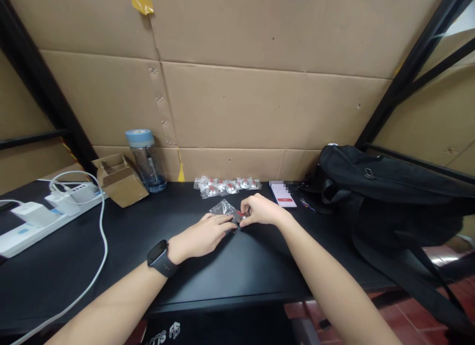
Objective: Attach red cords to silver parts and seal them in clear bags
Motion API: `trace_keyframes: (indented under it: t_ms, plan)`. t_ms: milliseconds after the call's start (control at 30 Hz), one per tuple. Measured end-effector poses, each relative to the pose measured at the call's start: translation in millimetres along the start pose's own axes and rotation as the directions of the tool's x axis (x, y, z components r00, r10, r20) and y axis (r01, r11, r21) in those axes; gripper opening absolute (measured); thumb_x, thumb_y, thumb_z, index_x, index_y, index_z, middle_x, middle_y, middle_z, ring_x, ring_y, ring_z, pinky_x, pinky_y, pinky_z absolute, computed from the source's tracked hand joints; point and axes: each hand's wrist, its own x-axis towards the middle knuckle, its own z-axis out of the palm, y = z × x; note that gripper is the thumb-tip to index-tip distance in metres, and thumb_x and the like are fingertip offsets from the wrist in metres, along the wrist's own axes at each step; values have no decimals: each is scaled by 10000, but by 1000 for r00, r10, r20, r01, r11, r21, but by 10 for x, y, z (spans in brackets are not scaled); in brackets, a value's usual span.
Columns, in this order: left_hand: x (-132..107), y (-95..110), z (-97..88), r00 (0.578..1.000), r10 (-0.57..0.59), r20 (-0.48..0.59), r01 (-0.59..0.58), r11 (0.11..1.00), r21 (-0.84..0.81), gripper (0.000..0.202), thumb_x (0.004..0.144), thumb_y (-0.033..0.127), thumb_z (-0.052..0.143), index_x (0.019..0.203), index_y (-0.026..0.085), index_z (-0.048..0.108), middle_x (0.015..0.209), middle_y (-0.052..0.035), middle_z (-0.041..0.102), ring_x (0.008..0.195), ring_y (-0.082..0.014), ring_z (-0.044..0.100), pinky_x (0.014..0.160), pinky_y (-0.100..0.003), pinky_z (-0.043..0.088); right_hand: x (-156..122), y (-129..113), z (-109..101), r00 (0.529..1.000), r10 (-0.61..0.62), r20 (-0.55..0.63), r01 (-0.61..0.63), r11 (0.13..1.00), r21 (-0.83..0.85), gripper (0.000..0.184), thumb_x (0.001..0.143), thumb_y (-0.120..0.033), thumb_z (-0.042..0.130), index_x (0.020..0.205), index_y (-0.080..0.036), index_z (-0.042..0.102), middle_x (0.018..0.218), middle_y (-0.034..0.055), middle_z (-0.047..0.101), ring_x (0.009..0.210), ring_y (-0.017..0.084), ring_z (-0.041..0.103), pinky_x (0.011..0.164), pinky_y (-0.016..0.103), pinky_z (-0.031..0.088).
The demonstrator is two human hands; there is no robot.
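A clear packet (223,206) lies on the bare middle of the table (237,271), under and between the two hands. The left hand (208,232) reaches in from the near side with its fingers stretched over the packet's near part; whether they pinch the film or merely press it down, I cannot tell. The right hand (262,210) comes from the other side, index finger and thumb brought together on a small red-marked piece (240,215) at the packet's right end. Whether that piece sits inside the film or apart from it is too small to tell.

To do this well, the left hand should act as the anchor: fingers flat and close to the right hand's grip, so the slick film neither slides nor bunches. The right hand seems best served by a light fingertip pinch and a short, level pull along the table — a sharp tug could tear the film or make the piece jump. Working low over the table would help, since anything that slips would then drop only a little way.

Similar packets (230,186) lie in a row just beyond, near the cardboard wall (237,112), with the phone (284,195) to their right. They are near enough that a far-reaching elbow or knuckle might nudge them — small movements toward the body look safer.
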Motion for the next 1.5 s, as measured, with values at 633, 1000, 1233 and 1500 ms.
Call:
trace_keyframes:
  t_ms: [633,1000,1233,1500]
  plan:
    - [-2,104,-49,997,-60,41,59,998,10,415,1012,238,429,1376,359,586,1596,-62,377,1396,-297,445,1080,-481,438,112,-27,152,996,-40,-85,37,999,-33,334,617,-230,899,883,-193,700,835,-7,671,730,135,621,634,211,397]
    - [-58,14,-6,988,-134,78,131,990,45,532,970,203,491,1430,470,489,1681,-2,149,1528,-386,126,1141,-665,251,174,-112,267,959,48,-278,-137,940,-313,546,655,-584,849,1021,-254,615,1027,15,692,868,207,660,648,258,373]
    - [-104,-47,-38,971,-183,153,181,983,27,558,969,222,493,1415,555,456,1666,19,196,1525,-386,118,1141,-676,215,272,-175,434,932,111,-345,-241,900,-362,376,796,-554,749,933,-227,625,960,43,712,858,224,673,686,284,407]
    - [-53,-125,-243,970,-189,155,205,974,-98,354,953,291,540,1244,469,634,1586,30,366,1491,-382,203,1145,-653,217,232,-81,359,964,63,-259,-96,989,-114,276,783,-432,786,922,-239,647,940,5,714,795,169,653,648,239,396]
